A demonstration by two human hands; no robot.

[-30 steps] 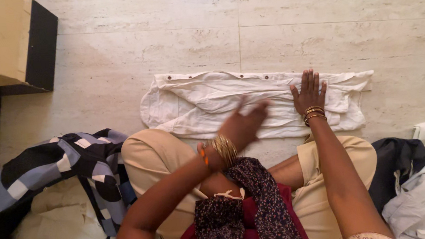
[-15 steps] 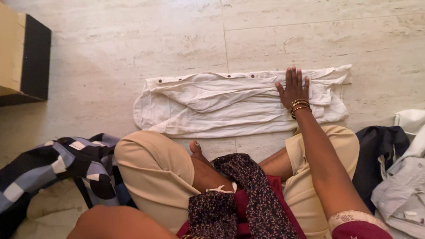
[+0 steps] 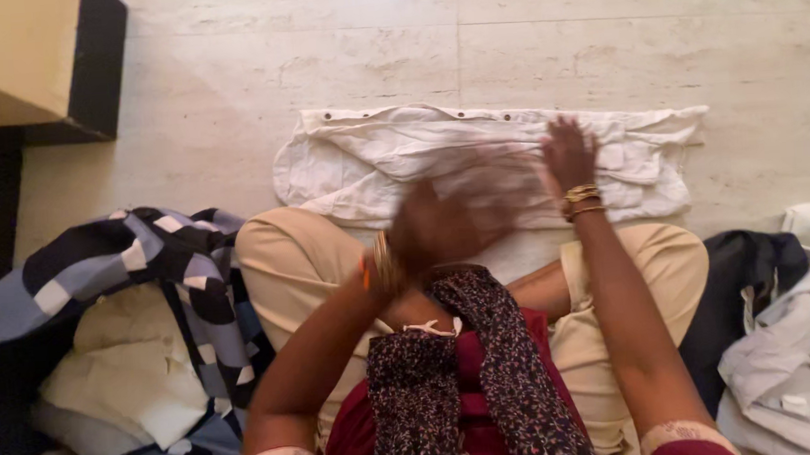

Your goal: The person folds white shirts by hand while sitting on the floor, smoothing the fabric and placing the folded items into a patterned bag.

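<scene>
We see a white shirt (image 3: 476,161) lying on the pale stone floor (image 3: 317,63), folded into a long, narrow strip of thin, creased cotton, with small dark buttons dotted along the edge farthest from us. Our right hand (image 3: 568,154) rests flat on the cloth toward its right end, fingers spread and pressing down, closed on nothing; gold bangles circle the wrist just behind it. Our left hand (image 3: 443,225) hovers over the near edge of the shirt, to the left of the right hand, and it is so blurred that we cannot tell whether the fingers are spread or curled, or whether they touch the fabric. A stack of thin gold bangles and an orange thread sit at its wrist. Just beneath the hands are our folded knees in smooth beige trousers, and a dark scarf (image 3: 472,375) with a fine floral print hangs down between the arms. Well to the left of the left hand lies a soft heap with a checked cloth (image 3: 132,266) in blue, grey and black draped over cream fabric. Off to the right of the right hand sits another rumpled pile of clothes (image 3: 793,343), one dark, the others pale grey and white.
</scene>
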